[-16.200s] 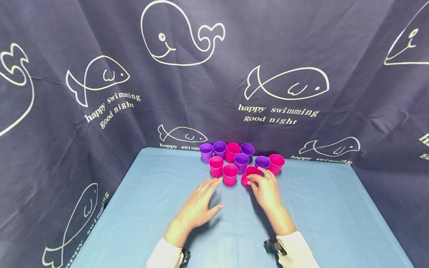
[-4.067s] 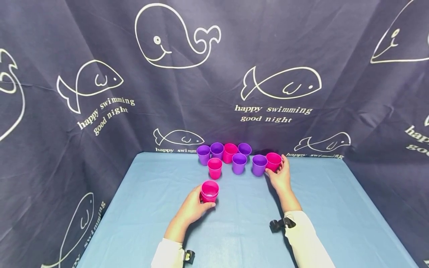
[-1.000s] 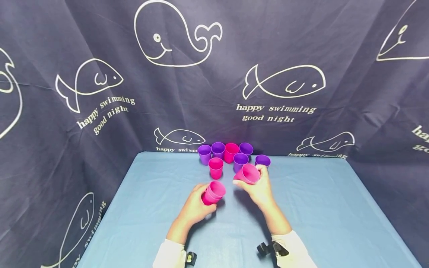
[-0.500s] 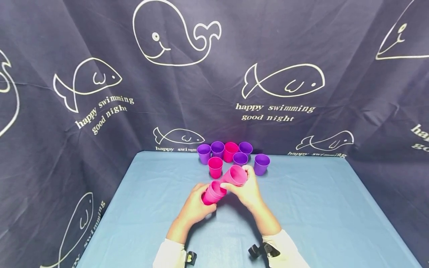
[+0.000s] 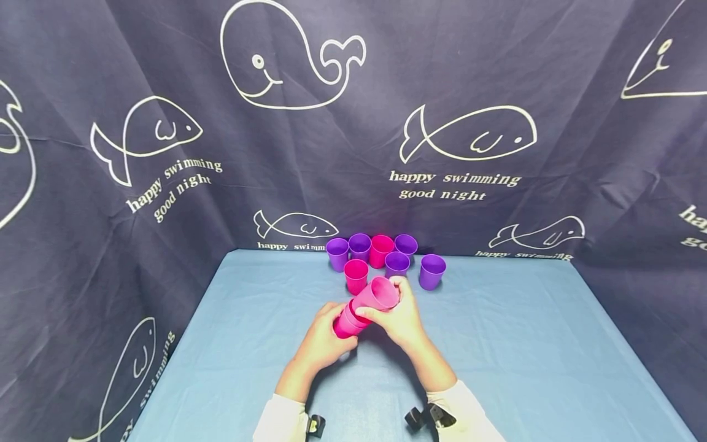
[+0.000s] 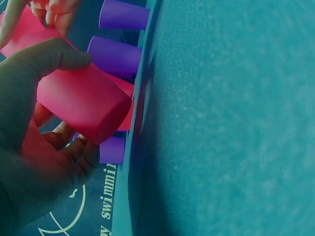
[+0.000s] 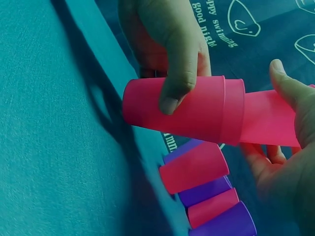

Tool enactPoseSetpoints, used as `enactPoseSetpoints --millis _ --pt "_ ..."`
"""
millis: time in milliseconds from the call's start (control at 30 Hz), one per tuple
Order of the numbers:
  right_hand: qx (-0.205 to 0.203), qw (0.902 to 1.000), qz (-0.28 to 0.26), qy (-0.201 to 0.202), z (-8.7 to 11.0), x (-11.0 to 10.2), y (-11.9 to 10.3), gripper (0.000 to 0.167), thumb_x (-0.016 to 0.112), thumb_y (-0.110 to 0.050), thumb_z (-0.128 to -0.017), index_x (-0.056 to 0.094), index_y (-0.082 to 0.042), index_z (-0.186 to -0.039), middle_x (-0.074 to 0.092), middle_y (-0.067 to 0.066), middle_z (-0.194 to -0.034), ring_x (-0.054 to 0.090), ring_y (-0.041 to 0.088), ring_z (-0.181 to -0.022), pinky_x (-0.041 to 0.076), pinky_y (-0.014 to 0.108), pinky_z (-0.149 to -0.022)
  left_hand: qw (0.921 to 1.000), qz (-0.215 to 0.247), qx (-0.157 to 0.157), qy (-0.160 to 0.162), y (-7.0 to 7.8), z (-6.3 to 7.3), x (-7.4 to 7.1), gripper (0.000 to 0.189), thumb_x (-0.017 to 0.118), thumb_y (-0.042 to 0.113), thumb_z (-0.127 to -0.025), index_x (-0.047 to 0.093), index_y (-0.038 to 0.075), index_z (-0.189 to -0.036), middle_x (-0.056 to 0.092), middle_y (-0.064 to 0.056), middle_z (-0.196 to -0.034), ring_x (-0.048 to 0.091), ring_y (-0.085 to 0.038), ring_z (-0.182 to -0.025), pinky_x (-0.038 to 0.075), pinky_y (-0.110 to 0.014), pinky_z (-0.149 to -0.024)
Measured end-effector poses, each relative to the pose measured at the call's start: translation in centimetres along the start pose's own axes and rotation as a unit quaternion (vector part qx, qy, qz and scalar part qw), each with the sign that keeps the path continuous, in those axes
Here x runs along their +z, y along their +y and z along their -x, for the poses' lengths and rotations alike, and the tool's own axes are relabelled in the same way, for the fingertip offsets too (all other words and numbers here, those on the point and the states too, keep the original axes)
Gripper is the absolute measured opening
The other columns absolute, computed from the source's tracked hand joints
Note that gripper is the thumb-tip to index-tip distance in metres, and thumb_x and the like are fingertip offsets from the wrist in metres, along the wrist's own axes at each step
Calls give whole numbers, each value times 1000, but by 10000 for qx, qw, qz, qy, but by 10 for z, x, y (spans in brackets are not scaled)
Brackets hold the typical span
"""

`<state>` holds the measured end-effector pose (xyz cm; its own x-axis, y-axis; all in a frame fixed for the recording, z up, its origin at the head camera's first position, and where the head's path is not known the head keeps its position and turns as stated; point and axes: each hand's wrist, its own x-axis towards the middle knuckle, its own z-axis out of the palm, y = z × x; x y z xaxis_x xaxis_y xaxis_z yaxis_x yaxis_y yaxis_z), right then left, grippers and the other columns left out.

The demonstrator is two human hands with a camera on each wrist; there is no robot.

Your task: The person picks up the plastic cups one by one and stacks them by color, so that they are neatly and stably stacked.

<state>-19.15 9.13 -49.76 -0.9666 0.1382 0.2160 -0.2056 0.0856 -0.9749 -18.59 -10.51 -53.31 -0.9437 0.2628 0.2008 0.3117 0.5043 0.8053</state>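
Observation:
My left hand (image 5: pixel 320 344) grips a stack of two nested pink cups (image 5: pixel 346 325), tilted with the mouth up and to the right. With thumb and fingers, my right hand (image 5: pixel 405 319) holds another pink cup (image 5: pixel 378 296) by its sides, tilted along the same line. In the right wrist view this cup (image 7: pixel 268 118) has its base inside the mouth of the stack (image 7: pixel 197 108), while its upper part stays outside. The left wrist view shows the stack's closed base (image 6: pixel 113 120) beyond the left thumb. Both hands are above the blue table.
Behind the hands stand a front pink cup (image 5: pixel 356 277), a back pink cup (image 5: pixel 381 252) and several purple cups, one apart at the right (image 5: pixel 432 272). The blue-covered table (image 5: pixel 525 350) ends at a dark printed curtain (image 5: pixel 353 153).
My right hand has carried its pink cup from the back right leftward to the left hand's stack, and the cup's base has entered the stack's mouth. The left hand has stayed nearly still.

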Motion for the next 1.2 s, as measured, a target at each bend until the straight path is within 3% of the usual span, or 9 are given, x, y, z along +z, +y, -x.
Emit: enactPoseSetpoints --millis 267,667,867,1200 --pt "11 9996 -123 -269 5 0 7 65 96 -1 -68 54 1 -117 69 19 -108 68 9 -93 58 23 -83 10000 4 -32 28 0 3 3 67 88 10 -74 69 21 -137 65 4 -119 60 -13 -108 55 -31 -92" --pt "387 9970 -263 -613 11 3 18 66 96 -2 -69 56 -3 -122 70 15 -115 69 9 -101 58 21 -93 9999 100 -101 33 -3 3 6 66 91 14 -76 69 18 -138 67 1 -125 63 -15 -116 55 -37 -102" --pt "262 9947 -643 -754 10 7 19 66 93 3 -71 58 1 -128 71 12 -119 71 5 -105 56 19 -100 9999 36 -87 105 -3 3 5 66 92 16 -76 69 15 -137 68 -2 -123 65 -18 -115 56 -42 -103" --pt "283 9930 -705 -906 7 10 19 68 90 7 -73 59 2 -133 69 17 -126 70 2 -109 54 17 -104 9999 -10 -71 82 1 0 3 62 93 19 -76 71 15 -133 69 -2 -118 65 -19 -111 57 -42 -101"
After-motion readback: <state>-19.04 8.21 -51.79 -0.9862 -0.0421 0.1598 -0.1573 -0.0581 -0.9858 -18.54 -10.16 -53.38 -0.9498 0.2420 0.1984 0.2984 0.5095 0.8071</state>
